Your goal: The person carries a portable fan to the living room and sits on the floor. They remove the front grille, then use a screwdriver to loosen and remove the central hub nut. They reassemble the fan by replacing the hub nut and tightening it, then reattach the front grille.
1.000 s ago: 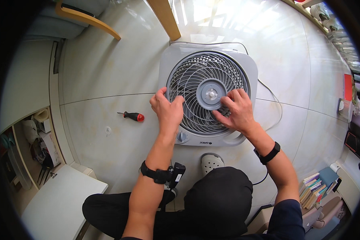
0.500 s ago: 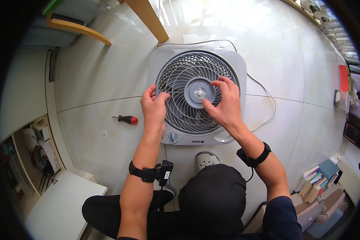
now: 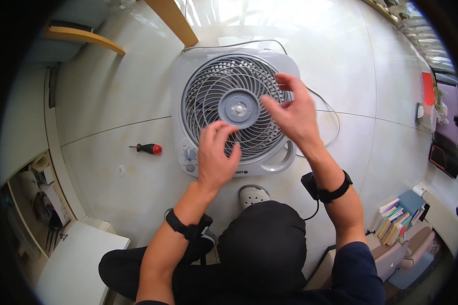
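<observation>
Starting upper left, catching a slanted wooden leg (image 3: 172, 21) on the pale tiled floor (image 3: 107, 91), then a curved wooden bar (image 3: 89, 36) beside grey-blue upholstery (image 3: 81, 10)! Dropping down the left edge, finding an open cupboard (image 3: 66, 188), packed with odds and ends, white door (image 3: 81, 264) standing wide. Over to lower right, spotting upright books (image 3: 394, 221); higher up, a red panel (image 3: 428, 89) below clear plastic packaging (image 3: 427, 43)!

A grey fan (image 3: 239, 109) is lying grille-up on a pale tiled floor (image 3: 112, 101), its cord (image 3: 339, 122) curving alongside. A red-and-black screwdriver (image 3: 148, 148) is resting to its left.
</observation>
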Action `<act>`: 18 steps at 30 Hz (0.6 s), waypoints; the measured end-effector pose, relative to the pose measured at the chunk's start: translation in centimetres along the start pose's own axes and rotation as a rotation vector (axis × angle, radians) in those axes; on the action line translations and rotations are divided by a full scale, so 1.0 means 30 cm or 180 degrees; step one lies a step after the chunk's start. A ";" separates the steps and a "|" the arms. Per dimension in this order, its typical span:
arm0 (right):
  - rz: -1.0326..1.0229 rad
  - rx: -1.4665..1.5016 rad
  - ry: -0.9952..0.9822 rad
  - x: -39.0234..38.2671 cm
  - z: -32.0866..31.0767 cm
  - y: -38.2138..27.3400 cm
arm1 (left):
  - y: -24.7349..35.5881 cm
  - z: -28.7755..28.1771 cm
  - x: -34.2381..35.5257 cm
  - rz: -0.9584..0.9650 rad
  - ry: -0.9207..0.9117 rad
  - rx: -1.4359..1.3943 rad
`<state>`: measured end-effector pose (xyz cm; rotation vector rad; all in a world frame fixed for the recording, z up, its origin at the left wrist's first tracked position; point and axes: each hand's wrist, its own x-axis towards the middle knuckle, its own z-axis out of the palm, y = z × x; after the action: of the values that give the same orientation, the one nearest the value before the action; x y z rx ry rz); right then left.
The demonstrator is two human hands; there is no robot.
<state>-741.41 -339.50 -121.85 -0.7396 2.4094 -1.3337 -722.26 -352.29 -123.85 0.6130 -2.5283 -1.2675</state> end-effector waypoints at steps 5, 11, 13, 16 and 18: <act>0.1626 0.1116 -0.0036 -0.107 -0.089 0.105 | 0.019 0.045 -0.026 0.0868 -0.0254 0.0787; 0.1247 0.0093 -0.0531 -0.287 -0.001 0.165 | -0.010 0.033 0.061 0.0975 -0.0394 0.1012; 0.0430 -0.0598 -0.0429 -0.293 0.018 0.158 | -0.015 0.031 0.086 0.0992 -0.0415 0.1097; -0.0387 -0.1272 -0.0318 -0.271 0.021 0.145 | -0.019 0.038 0.111 0.1139 -0.0350 0.1295; -0.0657 -0.1455 -0.0463 -0.255 0.015 0.145 | -0.022 0.046 0.126 0.1198 -0.0524 0.1401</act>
<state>-736.16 -333.59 -125.73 -1.1841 2.5969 -0.7546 -725.96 -353.45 -125.08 0.0943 -2.9001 -0.6611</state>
